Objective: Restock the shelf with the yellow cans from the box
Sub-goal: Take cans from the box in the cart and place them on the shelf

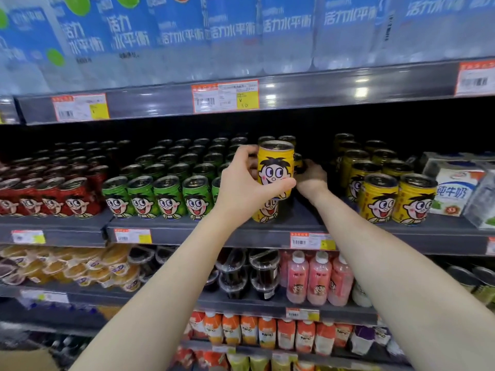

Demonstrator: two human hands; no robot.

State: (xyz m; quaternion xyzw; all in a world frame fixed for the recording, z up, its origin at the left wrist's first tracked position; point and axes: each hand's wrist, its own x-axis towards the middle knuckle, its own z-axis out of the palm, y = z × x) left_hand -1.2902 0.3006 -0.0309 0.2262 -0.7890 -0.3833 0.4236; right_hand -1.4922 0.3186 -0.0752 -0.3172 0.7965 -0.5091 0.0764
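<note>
We see the shelf (294,226) running across the view, with red cans (48,194) at the left, green cans (166,188) mid-left and yellow cans (385,191) at the right. Both our bare forearms reach up and forward from the lower edge, converging on the gap between green and yellow rows. Our left hand (246,183) holds a can (276,167) upright above the shelf, thumb across its front, fingers curled around its far left side. Below it another yellow can (266,210) stands on the shelf. Our right hand (310,175) reaches deeper, just behind the held can; its fingers curl around a dark can (298,162), though we cannot tell how firmly.
</note>
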